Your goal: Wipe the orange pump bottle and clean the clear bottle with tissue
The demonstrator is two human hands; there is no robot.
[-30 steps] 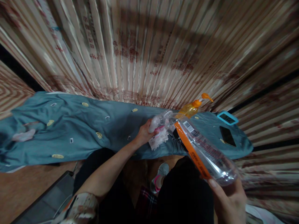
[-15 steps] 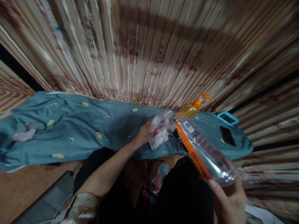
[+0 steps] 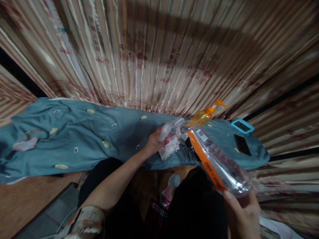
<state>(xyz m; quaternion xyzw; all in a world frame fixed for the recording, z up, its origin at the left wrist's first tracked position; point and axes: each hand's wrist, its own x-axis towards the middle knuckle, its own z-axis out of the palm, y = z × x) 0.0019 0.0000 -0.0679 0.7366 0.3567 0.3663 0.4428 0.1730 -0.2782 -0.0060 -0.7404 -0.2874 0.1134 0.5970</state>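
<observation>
My right hand (image 3: 243, 210) grips the base end of a large clear plastic bottle (image 3: 224, 166) with an orange and black label. The bottle lies tilted, its narrow end pointing up and left. My left hand (image 3: 155, 142) is closed on a small clear plastic container (image 3: 167, 131) with pink on it, possibly a bottle. The two clear pieces meet or overlap at the large bottle's narrow end; whether they touch I cannot tell. A white piece with a scalloped edge (image 3: 169, 151) hangs below my left fingers. Just behind is a pump bottle (image 3: 201, 117) with yellow liquid and an orange pump.
The narrow surface is draped with a teal patterned cloth (image 3: 127, 132). To the right lie a dark phone (image 3: 242, 145) and a blue-framed digital display (image 3: 242, 126). A pale crumpled item (image 3: 25, 144) is at left. Pleated curtains (image 3: 149, 59) hang close behind and at the sides.
Both hands keep their holds and nearly the same places. The right hand and the large bottle's base have shifted very slightly left.
</observation>
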